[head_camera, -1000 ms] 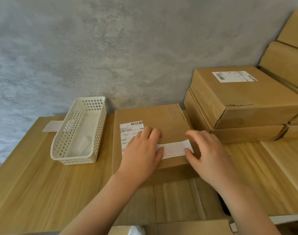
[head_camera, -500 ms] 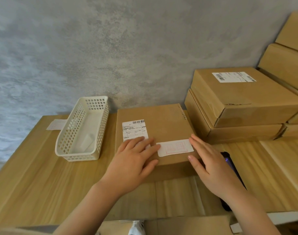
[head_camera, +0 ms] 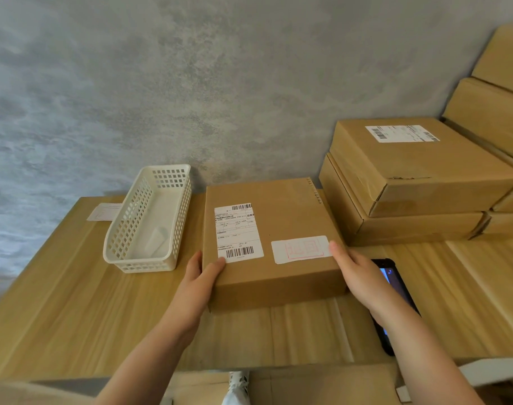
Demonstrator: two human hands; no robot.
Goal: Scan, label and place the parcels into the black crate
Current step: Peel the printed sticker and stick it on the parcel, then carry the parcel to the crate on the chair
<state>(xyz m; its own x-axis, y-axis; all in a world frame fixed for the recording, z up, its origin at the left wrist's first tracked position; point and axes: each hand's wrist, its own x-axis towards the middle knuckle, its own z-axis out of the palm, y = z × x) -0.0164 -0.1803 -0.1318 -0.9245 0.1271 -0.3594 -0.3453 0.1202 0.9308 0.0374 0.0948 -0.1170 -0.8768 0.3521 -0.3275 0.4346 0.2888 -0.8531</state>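
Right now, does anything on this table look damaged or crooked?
Slightly. The red-stamped sticker on the held parcel sits a bit tilted against the box edge, and the top stacked box has a small tear at its front rim. Nothing is spilled.

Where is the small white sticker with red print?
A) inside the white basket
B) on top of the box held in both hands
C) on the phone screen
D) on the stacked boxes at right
B: the sticker lies flat on the box, beside its barcode label.
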